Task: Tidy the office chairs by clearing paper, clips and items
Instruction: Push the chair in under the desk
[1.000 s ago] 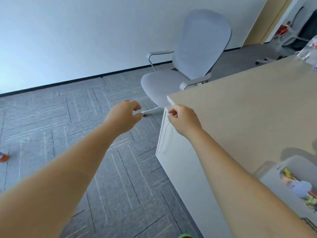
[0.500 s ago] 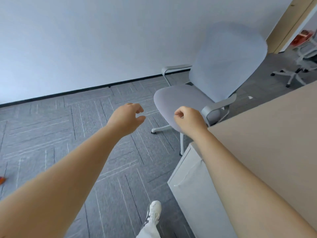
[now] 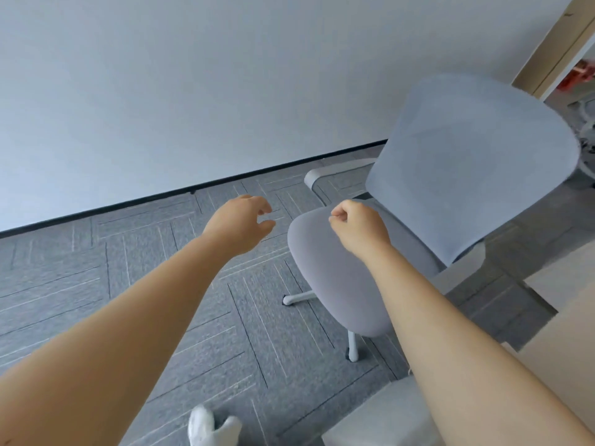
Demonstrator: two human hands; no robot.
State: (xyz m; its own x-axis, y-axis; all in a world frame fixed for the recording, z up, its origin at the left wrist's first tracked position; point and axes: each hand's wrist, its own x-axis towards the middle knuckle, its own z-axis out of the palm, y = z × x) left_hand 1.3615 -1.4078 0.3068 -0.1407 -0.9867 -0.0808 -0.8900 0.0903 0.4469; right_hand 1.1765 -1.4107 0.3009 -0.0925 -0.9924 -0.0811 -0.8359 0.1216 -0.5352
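Left hand (image 3: 240,225): It is held out over the grey carpet (image 3: 145,268), just left of the chair seat. The fingers are curled a little with a gap left between thumb and fingertips. Nothing is seen in it.

Right hand (image 3: 360,228): It is held above the front of the seat. The fingers are curled in tight like a small fist. Whether something tiny is pinched inside cannot be told, as the palm is turned away.

Office chair (image 3: 476,175): It is placed by the white wall (image 3: 193,91), close to the desk. The back is pale blue and the seat (image 3: 322,262) is grey. No paper or clips can be made out on the part of the seat that shows. Part of the seat is hidden by the right arm. Only two white legs are seen under it.

Desk (image 3: 560,333): Only a corner is shown at the right edge; the rest is cut off.

White shoe (image 3: 209,428): It is seen at the bottom edge, cut off and blurry.

Far corner: A second white chair base (image 3: 587,136) and something red (image 3: 579,75) are seen past the door frame, too blurred to be named.
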